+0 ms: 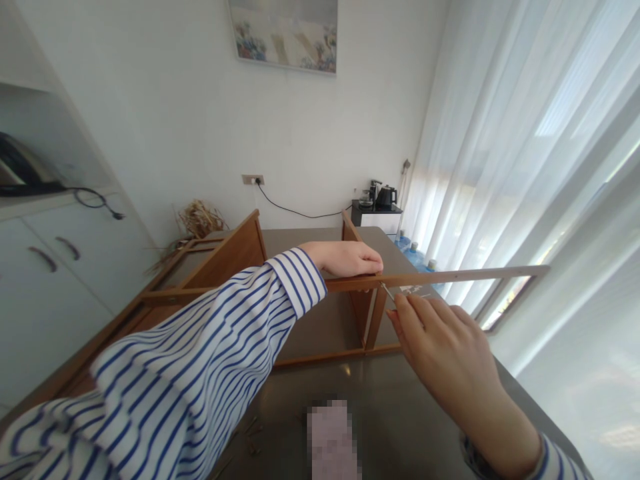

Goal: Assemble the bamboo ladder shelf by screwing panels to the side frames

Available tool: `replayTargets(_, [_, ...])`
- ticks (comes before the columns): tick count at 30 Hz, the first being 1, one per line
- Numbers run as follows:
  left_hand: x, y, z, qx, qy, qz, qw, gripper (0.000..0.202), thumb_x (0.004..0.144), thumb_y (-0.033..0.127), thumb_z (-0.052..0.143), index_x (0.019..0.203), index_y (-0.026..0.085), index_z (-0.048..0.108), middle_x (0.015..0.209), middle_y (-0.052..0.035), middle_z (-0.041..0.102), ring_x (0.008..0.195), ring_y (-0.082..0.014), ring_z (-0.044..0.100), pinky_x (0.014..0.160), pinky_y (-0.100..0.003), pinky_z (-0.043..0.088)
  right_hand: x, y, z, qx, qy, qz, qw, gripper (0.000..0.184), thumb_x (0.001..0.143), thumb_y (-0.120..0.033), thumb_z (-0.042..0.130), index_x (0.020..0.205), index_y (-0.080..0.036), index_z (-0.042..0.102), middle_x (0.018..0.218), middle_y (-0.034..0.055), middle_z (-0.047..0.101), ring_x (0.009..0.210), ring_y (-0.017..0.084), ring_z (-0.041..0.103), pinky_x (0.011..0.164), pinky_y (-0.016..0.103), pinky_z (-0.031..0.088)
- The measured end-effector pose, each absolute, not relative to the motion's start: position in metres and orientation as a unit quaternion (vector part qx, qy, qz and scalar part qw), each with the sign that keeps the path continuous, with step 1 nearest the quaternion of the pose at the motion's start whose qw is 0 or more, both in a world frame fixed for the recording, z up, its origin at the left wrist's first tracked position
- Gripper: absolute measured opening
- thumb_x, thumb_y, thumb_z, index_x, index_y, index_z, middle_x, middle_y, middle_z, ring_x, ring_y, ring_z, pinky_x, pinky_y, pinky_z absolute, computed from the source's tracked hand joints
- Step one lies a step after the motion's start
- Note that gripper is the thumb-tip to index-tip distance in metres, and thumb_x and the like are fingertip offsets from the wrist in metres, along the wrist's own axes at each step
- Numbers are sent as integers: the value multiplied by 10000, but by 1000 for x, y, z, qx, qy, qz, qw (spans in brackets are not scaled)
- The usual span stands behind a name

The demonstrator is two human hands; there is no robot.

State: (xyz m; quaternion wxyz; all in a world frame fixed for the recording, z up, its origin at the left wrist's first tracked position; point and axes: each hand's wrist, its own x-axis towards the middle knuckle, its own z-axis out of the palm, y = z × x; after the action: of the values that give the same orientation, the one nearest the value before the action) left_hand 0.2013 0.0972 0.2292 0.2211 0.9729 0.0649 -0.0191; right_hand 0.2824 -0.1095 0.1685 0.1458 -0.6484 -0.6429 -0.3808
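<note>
A wooden furniture frame [345, 285] lies on its side on the dark table, with panels standing up from it. My left hand [345, 259] is closed over its upper rail, near the joint with a crosspiece; its fingertips are partly hidden behind the wood. My right hand [445, 340], just right of that joint, is closed around a screwdriver [389, 293]. Only the thin metal shaft shows, slanting up to the left with its tip at the rail; the handle is hidden in my fist.
Several loose screws [254, 437] lie on the table [300, 383] at front left, beside a blurred pinkish object [333, 440]. The frame's long rail [490, 273] juts out right toward the curtain [480, 153]. A small cabinet [377, 219] with a kettle [387, 196] stands behind.
</note>
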Motion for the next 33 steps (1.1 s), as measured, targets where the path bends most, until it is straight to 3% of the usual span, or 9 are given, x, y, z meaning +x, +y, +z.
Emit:
replayTargets(5, [202,97,230,975,59,-20,212,341,851,412,375,900,170,610,895,4,631,820,-128,517,735,-216,355,282,-104,167,-690,-639,-250,230,290,905,-290,402,670,-185,537,608,25,545,572,136,494,529,271,275])
replayTargets(11, [202,98,230,975,55,-23,215,334,853,393,374,922,169,611,922,-3,634,845,-133,522,752,-220,357,286,-97,166,-669,-561,148,464,360,909,-412,352,768,-174,582,705,32,628,616,136,558,540,234,389])
replayTargets(15, [202,98,230,974,57,-24,219,327,851,386,378,928,170,612,931,-4,635,853,-135,524,761,-223,357,290,-94,165,-633,-507,248,530,395,880,-465,394,828,-141,614,693,44,628,573,129,538,501,230,404])
replayTargets(22, [202,97,231,976,57,-18,211,332,855,386,375,921,162,612,938,-9,632,850,-129,525,756,-211,363,293,-98,155,-668,-546,55,503,312,835,-418,504,1003,-191,634,811,49,677,701,165,614,600,254,472])
replayTargets(27, [202,98,230,975,58,-14,212,350,858,400,365,926,163,614,920,-7,631,823,-128,522,740,-215,365,292,-101,152,-638,-635,-148,410,203,872,-285,491,992,-186,621,831,53,659,742,164,599,679,274,461])
replayTargets(30, [202,97,230,974,60,-14,216,349,854,405,371,915,161,614,904,-5,630,816,-126,517,734,-211,361,293,-101,152,-620,-675,-215,337,198,883,-239,475,1006,-161,609,757,56,639,700,170,585,650,286,445])
replayTargets(33, [201,96,231,974,64,-13,219,344,854,404,376,908,161,613,896,-3,629,815,-124,512,729,-209,357,295,-100,150,-621,-676,-239,317,198,890,-235,465,1013,-151,596,713,52,630,651,168,584,604,282,433])
